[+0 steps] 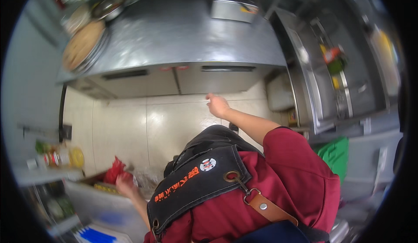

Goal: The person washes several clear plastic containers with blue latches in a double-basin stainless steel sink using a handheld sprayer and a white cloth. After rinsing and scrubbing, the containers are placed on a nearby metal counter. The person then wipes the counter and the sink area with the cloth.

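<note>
My left hand (pixel 126 182) is at the lower left, with its fingers closed against a red plastic bag (pixel 114 170). The bag sits at the top of an open white bin (pixel 94 200). Beside that hand lies crumpled clear plastic (pixel 148 179), and something yellow (pixel 106 188) shows below the red bag. What the bag contains is hidden. My right hand (pixel 218 106) hangs over the tiled floor in front of the counter cabinets, its fingers loosely apart and nothing in them.
Ahead stands a steel counter (pixel 183 37) bearing stacked round lids (pixel 83 45), a metal bowl (pixel 109 8) and a boxy steel container (pixel 233 10). A steel sink unit (pixel 315 93) is on the right, near a green bin (pixel 334 156). Bottles (pixel 62 157) stand on a left shelf.
</note>
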Tool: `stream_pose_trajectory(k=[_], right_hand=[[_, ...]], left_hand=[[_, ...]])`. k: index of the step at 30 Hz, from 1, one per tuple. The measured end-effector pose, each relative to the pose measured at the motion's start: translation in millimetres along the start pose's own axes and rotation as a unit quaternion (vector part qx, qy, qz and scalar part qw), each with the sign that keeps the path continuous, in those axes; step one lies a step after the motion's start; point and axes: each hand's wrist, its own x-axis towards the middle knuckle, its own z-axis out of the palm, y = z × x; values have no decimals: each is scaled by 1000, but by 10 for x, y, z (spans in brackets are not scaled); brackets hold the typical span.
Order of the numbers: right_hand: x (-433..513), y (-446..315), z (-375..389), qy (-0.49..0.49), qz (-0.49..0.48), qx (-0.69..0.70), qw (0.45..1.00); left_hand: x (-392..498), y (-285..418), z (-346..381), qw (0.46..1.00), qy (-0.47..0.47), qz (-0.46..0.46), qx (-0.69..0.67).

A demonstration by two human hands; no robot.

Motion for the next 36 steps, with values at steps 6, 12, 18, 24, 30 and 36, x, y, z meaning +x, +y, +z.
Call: stream_pose_trajectory(k=[6, 12, 18, 24, 30, 36], right_hand=[[-312, 2766, -1130, 346, 121, 66, 928], [-216, 4893, -2852, 537, 186, 34, 822], [631, 5994, -3565, 569, 331, -25, 752], [837, 6120, -3752, 474, 286, 91, 828], [378, 4316, -3465, 427, -84, 277, 856], [248, 2888, -3209, 387, -257, 339, 818]], left_hand=[[-842, -1236, 3679, 790, -454, 98, 399], [-1832, -2359, 4910, 757, -466, 4, 458], [-2115, -2659, 5176, 618, -516, 55, 590], [-2300, -2841, 5583, 590, -491, 85, 635], [-3253, -3246, 6858, 549, -658, 16, 515], [-3371, -2929, 7437, 788, -563, -217, 124]])
